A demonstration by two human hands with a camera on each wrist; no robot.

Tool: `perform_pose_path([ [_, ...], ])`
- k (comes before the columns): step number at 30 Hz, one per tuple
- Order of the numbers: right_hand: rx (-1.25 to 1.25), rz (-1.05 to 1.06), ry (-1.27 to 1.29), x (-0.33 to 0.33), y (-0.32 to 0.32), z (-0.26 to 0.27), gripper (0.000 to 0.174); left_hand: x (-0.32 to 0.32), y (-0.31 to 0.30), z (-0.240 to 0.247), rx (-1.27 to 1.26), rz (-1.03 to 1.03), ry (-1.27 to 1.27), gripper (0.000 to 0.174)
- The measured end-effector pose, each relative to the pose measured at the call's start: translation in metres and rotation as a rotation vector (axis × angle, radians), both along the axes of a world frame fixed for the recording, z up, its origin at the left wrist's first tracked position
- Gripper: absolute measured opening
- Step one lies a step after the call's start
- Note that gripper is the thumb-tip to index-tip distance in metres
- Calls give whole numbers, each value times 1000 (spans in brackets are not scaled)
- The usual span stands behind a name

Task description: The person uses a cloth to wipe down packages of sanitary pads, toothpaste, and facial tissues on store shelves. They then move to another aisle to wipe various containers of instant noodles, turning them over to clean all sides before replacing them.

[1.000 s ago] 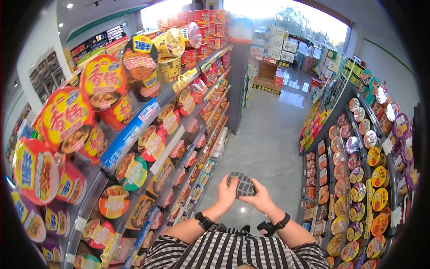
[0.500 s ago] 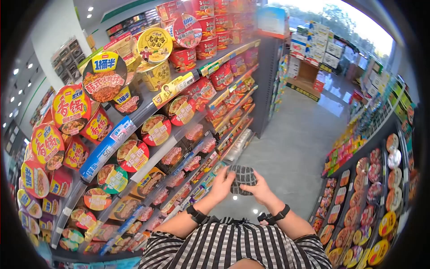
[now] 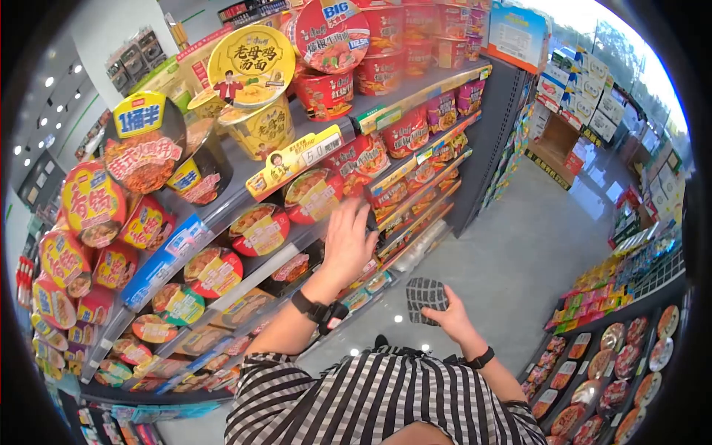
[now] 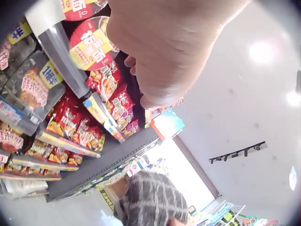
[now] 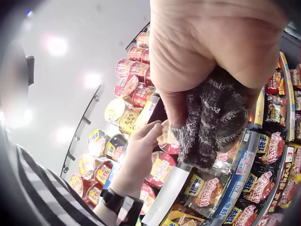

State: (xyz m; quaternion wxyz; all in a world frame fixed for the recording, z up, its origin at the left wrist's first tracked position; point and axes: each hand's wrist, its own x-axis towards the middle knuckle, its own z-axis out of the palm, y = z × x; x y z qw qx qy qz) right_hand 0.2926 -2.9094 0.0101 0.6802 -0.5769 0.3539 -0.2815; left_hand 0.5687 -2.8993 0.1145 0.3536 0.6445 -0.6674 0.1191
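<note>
My right hand (image 3: 452, 320) grips a folded dark grey checked cloth (image 3: 426, 299), thumb across its face. Close up in the right wrist view, the cloth (image 5: 211, 120) looks fuzzy and bunched between thumb and fingers. My left hand (image 3: 347, 243) is raised at the shelf front, its back to the head camera and its fingers pointing up toward the red noodle packs (image 3: 360, 162). Beside it is a red-lidded noodle bowl (image 3: 311, 194) on the tier below the top. The left palm side is hidden in the head view; no held item shows in that hand.
Instant noodle tubs, such as a yellow one (image 3: 252, 67) and a black one (image 3: 144, 141), stand along the top shelf. Price strips (image 3: 297, 159) line its edge. Another noodle rack (image 3: 593, 371) stands at right, across the grey aisle floor (image 3: 493, 256). Boxes (image 3: 586, 93) are stacked farther back.
My left hand has let go of the cloth and risen to the left toward the shelf. The right hand keeps the cloth, slightly farther right. The view has turned left toward the shelves.
</note>
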Motion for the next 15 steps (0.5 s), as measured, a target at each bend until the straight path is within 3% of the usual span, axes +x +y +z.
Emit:
perform_pose_path([
  [3,11,-119,34,-10,-28,8,58,9,-53,12,21,117,-188,75],
  [5,-31,-231,147,-20,-46,10,59,20,-86,14,37,188,-214,76],
  [8,110,-306,51,-29,-70,8,59,41,-126,11,119,321,-278,78],
  [10,92,-297,46,-33,-89,0,57,52,-142,13,339,446,-219,79],
  [12,82,-221,75,-39,-113,-14,56,57,-153,23,376,500,-238,74],
  [14,116,-180,81,-38,-138,-15,56,55,-158,36,649,494,-93,69],
  [15,95,-149,96,-36,-152,-12,57,59,-165,23,542,549,-116,62],
])
